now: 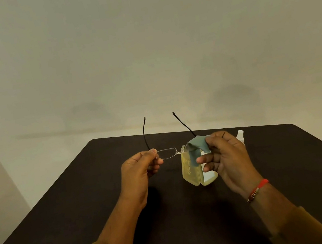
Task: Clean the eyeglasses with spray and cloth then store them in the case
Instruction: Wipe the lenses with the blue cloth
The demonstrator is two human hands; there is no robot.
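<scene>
Fingers (153,153) of the left hand (140,168) pinch the outer end of the eyeglasses (166,153) at the centre of the frame, holding them in the air above the worktop (83,200) with both dark temple arms open and pointing up and away toward the wall. Right of centre, the right hand (224,156) has its thumb and fingers closed on a grey-green cloth (198,147), which is folded over the other lens so that lens is hidden under the fabric; the lens nearer the left hand is bare and clear. Just below the cloth, a pale yellow case (192,172) lies open on the dark worktop, partly hidden by the right hand. Behind that hand, toward the right of the frame, the white top of the spray bottle (240,134) shows, standing apart from both hands. A red bracelet (257,190) sits on the right wrist.

The step in hand appears to be the wiping of the covered lens. Whether spray has gone on cannot be told. The next move probably calls for gentle rubbing on both faces of that lens, then shifting the cloth to the bare lens while the left hand holds the thin frame steady without bending it
</scene>
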